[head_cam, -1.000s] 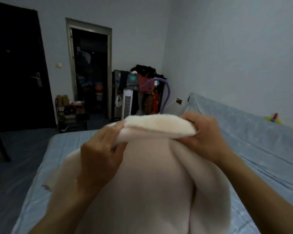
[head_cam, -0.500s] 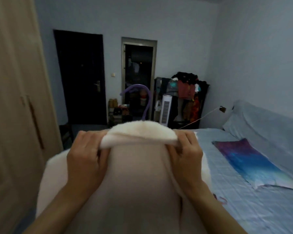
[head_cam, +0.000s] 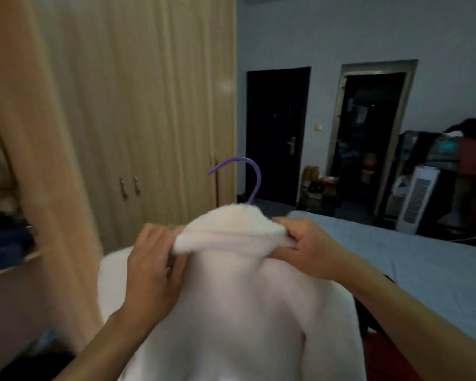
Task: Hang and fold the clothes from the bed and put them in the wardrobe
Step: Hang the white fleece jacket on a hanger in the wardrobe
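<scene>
The wardrobe [head_cam: 149, 105] now fills 9 to 12 o'clock; the bed [head_cam: 396, 257] has swung to 3 o'clock. Your left hand [head_cam: 151, 259] and right hand [head_cam: 311, 248] still pinch the collar of the white garment [head_cam: 231, 298], at 6 o'clock, on its purple hanger [head_cam: 254, 177]. Judged next step: hang it inside.

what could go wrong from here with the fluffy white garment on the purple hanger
1. The left hand and right hand grip the folded collar of the fluffy white garment; the purple hanger, just its curved hook showing, might tilt or slip inside.
2. The open light wooden wardrobe door stands close on the left; the bulky garment may brush or snag on it.
</scene>
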`<state>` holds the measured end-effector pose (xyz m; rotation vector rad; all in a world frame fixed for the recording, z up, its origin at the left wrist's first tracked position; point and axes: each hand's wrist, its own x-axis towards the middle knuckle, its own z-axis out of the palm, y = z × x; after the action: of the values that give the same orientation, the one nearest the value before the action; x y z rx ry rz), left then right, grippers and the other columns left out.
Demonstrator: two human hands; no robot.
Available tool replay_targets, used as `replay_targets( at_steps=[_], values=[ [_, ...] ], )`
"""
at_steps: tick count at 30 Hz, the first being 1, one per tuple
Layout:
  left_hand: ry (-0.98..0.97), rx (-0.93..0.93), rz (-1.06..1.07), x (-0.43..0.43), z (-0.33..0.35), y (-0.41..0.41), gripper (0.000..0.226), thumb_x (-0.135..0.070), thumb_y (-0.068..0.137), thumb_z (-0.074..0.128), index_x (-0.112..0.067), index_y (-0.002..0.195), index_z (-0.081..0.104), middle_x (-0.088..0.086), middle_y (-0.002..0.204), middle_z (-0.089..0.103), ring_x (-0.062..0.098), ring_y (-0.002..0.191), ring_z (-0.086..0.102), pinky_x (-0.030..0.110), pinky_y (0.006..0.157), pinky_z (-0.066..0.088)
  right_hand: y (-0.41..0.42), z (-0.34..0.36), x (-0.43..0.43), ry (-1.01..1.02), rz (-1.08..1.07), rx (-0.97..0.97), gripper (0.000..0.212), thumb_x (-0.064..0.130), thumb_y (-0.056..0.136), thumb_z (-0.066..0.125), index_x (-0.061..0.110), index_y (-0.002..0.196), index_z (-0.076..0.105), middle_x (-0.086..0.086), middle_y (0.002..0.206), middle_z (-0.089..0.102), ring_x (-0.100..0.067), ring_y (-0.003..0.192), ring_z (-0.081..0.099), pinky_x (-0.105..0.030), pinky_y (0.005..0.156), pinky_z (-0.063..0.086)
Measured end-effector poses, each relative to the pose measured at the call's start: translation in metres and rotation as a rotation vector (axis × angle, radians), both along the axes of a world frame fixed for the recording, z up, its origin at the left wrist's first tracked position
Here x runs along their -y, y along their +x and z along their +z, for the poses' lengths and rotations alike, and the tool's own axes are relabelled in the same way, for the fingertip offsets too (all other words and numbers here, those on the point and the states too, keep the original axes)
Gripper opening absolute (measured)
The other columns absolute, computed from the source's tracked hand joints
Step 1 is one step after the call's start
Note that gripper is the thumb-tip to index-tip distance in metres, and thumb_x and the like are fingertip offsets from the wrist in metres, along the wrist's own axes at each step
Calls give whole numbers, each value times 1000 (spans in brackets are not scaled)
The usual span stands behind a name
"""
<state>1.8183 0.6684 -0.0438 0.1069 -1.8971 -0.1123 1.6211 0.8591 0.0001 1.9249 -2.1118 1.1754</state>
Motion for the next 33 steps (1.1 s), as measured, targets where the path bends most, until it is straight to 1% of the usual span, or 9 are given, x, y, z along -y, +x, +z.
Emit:
replay_targets(
  at_steps=[2, 6, 14, 17, 20, 23, 27, 30, 33],
  values=[
    [21, -27, 72, 21, 7, 34, 23, -32, 98, 44, -15, 111, 55, -5, 96, 49, 17, 83, 46, 22, 71, 30, 20, 7, 38, -24, 84, 30, 17, 32, 80, 76, 21, 80, 63, 7, 70, 59, -3, 62, 52, -16, 56, 37],
    [107, -66, 226, 69, 10, 110, 26, -24, 88, 51, -9, 106, 63, -9, 94, 47, 15, 83, 48, 19, 67, 28, 68, 13, 111, -100, 115, -19, 57, 56, 67, 75, 3, 84, 62, -11, 76, 57, -25, 68, 52, -36, 63, 43],
    [135, -82, 448, 150, 9, 256, 36, -24, 86, 50, 2, 107, 66, -5, 95, 45, 19, 84, 47, 20, 65, 26, 172, -10, 209, -168, 178, 8, 66, 56, 71, 75, 28, 128, 55, 18, 121, 53, -5, 112, 56, -17, 89, 50],
    [131, -73, 519, 176, 5, 299, 38, -24, 87, 50, 3, 108, 66, -3, 94, 44, 21, 83, 46, 20, 65, 24, 197, -24, 233, -148, 160, 4, 55, 57, 75, 71, 31, 122, 59, 20, 116, 56, -3, 109, 57, -15, 88, 48],
    [166, -87, 566, 196, -1, 328, 39, -27, 87, 49, 1, 109, 66, -2, 95, 46, 23, 84, 47, 26, 64, 29, 209, -36, 255, -90, 173, -10, 29, 53, 85, 65, 28, 101, 66, 22, 90, 64, 2, 83, 62, -8, 72, 45],
    [177, -92, 638, 214, -6, 348, 37, -26, 87, 50, 0, 108, 65, 5, 94, 53, 25, 84, 49, 34, 67, 37, 217, -44, 279, 14, 225, 27, 28, 42, 93, 56, 16, 90, 65, 9, 70, 60, -4, 63, 56, -15, 59, 42],
    [266, -102, 730, 227, -8, 366, 30, -16, 86, 59, 0, 110, 66, 15, 90, 58, 26, 83, 51, 28, 68, 33, 211, -37, 307, 255, 321, 143, 9, 26, 99, 54, 24, 102, 62, 8, 87, 66, -10, 81, 65, -28, 72, 53],
    [311, -112, 782, 230, -5, 375, 24, -4, 88, 69, 1, 111, 66, 16, 91, 57, 35, 81, 56, 35, 70, 39, 207, -33, 322, 370, 361, 210, 15, 22, 95, 61, 27, 108, 63, 12, 103, 69, -6, 98, 67, -30, 86, 53],
    [328, -122, 828, 233, 3, 377, 24, 1, 87, 68, 2, 111, 67, 15, 89, 57, 30, 79, 53, 35, 71, 36, 212, -33, 337, 299, 259, 194, 8, 20, 90, 67, 25, 96, 68, 13, 91, 71, 1, 84, 67, -24, 77, 53]
  ],
)
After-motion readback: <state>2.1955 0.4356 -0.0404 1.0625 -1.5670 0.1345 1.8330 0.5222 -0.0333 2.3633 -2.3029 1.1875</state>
